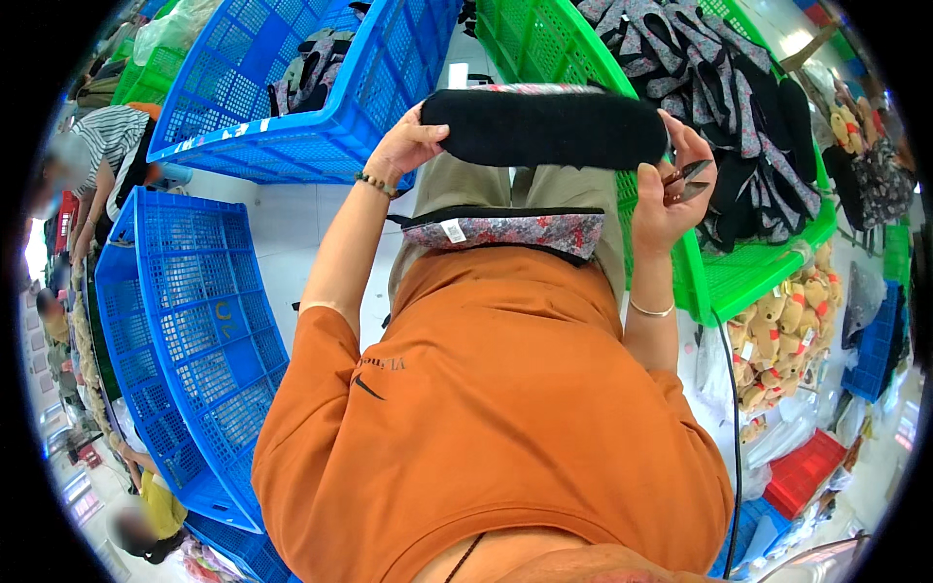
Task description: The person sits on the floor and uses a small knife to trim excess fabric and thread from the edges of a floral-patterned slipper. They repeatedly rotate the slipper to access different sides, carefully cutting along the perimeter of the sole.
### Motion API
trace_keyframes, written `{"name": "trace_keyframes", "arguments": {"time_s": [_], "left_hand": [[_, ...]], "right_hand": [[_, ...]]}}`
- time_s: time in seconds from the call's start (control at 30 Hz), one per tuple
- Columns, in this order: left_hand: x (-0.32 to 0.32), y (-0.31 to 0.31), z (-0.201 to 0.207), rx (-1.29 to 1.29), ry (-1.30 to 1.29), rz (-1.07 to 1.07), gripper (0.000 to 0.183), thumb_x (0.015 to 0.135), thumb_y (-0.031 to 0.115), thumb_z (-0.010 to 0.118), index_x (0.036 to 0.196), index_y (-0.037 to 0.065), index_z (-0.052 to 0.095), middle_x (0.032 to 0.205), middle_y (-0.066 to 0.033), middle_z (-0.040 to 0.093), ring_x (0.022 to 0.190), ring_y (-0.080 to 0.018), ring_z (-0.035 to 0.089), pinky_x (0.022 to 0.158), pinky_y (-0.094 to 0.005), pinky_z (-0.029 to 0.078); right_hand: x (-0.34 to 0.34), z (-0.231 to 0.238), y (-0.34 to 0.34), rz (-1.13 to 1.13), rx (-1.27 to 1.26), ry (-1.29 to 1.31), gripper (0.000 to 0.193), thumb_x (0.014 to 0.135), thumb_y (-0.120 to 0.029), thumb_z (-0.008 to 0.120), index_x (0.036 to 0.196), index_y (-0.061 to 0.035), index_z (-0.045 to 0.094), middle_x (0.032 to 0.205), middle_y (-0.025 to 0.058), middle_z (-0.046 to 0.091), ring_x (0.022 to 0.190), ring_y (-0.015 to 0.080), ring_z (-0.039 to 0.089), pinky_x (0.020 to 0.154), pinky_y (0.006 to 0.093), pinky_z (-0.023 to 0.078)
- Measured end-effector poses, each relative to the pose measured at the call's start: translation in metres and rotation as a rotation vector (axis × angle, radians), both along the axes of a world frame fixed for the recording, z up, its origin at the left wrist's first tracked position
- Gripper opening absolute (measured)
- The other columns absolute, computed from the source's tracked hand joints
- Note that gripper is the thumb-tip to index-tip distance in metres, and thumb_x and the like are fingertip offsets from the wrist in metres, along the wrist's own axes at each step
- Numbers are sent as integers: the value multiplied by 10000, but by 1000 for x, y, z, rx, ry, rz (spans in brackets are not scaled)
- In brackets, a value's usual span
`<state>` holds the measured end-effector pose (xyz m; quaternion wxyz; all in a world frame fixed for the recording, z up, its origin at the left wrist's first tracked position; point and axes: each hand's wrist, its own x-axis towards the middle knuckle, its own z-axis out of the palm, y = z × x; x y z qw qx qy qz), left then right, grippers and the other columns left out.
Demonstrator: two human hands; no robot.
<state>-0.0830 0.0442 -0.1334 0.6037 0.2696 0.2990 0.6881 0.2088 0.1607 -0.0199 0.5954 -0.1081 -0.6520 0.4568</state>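
Note:
Stretched level between my hands is a long black fabric piece [554, 128] with rounded ends and a strip of pink-grey pattern along its far edge. My left hand [403, 148] pinches its left end, thumb on top. At the right end, the fingers of my right hand [673, 185] are closed at the edge. That same hand also keeps a small pair of thread snips [688, 182] in its palm, blades pointing right. Across my lap lies a similar patterned piece [515, 231] with black edging and a white tag [452, 230].
A green crate [685, 282] at the right holds a heap of patterned and black pieces [719, 107]. Ahead on the left, a blue crate [330, 117] contains a few more. Another blue crate [204, 321] stands at my left. Plush toys [787, 330] lie at right; a cable [736, 437] hangs nearby.

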Motion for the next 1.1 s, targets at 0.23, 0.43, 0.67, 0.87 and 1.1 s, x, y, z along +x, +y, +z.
{"name": "trace_keyframes", "arguments": {"time_s": [0.23,0.43,0.67,0.87,1.1], "left_hand": [[10,53,8,-210,-9,85,512,848,156,646,1287,26,416,1159,-59,559,1047,-180,567,871,-375,482],[58,63,20,-316,314,-46,544,909,270,549,1340,3,351,1192,-104,508,1006,-173,564,819,-337,508],[89,13,63,-86,760,-192,797,693,20,668,1388,67,281,1129,-131,581,1017,-191,593,831,-330,505],[90,17,58,-164,1228,138,312,633,-4,732,922,17,616,836,-24,648,757,-79,574,714,-238,484],[78,17,37,-161,1096,54,321,634,-25,704,936,34,613,838,8,632,765,-61,556,718,-234,471]], "right_hand": [[6,9,-10,313,-228,-154,604,698,-26,762,1203,22,435,1028,61,580,909,121,575,772,219,479],[-25,-21,-33,16,-27,-495,450,730,-85,762,1069,4,480,847,106,670,766,118,649,643,236,516],[-45,-48,-34,-8,-247,-439,336,776,-80,715,1016,-1,493,811,85,665,698,80,611,599,221,483],[-44,-46,-33,291,-428,-287,130,842,-33,628,940,19,561,789,18,622,715,65,604,619,193,470],[-30,-65,-10,150,-369,-420,237,793,-60,693,987,1,572,923,19,615,744,34,552,638,180,456]]}}
